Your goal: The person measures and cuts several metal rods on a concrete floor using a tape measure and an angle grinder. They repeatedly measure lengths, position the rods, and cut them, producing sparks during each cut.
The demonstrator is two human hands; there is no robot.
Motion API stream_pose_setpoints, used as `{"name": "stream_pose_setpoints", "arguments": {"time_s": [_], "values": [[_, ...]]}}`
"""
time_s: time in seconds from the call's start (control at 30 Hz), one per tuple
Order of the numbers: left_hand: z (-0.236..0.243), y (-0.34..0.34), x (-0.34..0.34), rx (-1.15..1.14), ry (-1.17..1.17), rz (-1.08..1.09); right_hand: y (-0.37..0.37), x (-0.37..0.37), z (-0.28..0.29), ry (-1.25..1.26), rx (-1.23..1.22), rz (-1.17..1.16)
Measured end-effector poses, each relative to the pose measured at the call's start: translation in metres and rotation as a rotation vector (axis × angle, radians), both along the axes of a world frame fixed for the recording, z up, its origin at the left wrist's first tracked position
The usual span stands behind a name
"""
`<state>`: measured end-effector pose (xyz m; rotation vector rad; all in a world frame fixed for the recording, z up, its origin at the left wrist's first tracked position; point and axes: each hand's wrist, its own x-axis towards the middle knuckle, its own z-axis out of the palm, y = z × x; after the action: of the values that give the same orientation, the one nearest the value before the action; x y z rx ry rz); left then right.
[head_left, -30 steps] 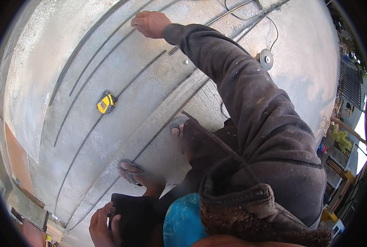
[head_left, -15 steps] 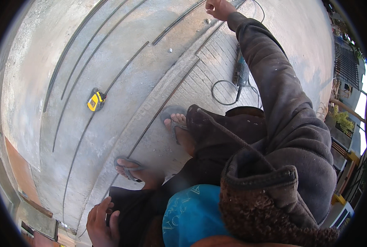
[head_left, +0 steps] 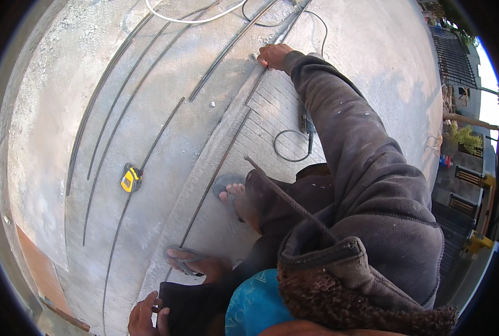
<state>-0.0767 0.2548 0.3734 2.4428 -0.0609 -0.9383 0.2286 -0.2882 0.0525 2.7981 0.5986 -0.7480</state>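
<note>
Fingers of your right hand curl down at the upper thin metal rod along the concrete edge; you reach it with your arm stretched out, and whether you pinch the rod, I cannot tell. Your left hand is beside your knee, its fingers loosely bent and the thumb apart from them. The lower metal rod passes under your left sandal. A yellow-and-black tape measure covers part of another rod farther left. Your sleeve partly hides a corded power tool.
</note>
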Motion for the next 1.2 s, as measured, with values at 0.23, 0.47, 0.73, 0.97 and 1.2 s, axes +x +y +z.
{"name": "stream_pose_setpoints", "arguments": {"time_s": [0.23, 0.47, 0.73, 0.97, 1.2], "values": [[0.003, -0.001, -0.001, 0.006, 0.021, 0.032, 0.001, 0.003, 0.004, -0.001, 0.101, -0.153], [0.002, 0.004, 0.000, 0.004, -0.033, 0.007, 0.082, 0.011, 0.013, -0.375, 0.249, 0.306], [0.004, 0.002, -0.011, 0.057, -0.040, 0.070, 0.279, 0.005, 0.020, -0.657, 0.367, 0.696], [0.010, -0.001, -0.031, 0.108, 0.036, 0.193, 0.436, 0.007, 0.001, -0.423, 0.447, 0.657], [0.008, 0.006, -0.052, 0.104, 0.053, 0.320, 0.527, 0.028, -0.041, -0.444, 0.484, 0.657]]}}
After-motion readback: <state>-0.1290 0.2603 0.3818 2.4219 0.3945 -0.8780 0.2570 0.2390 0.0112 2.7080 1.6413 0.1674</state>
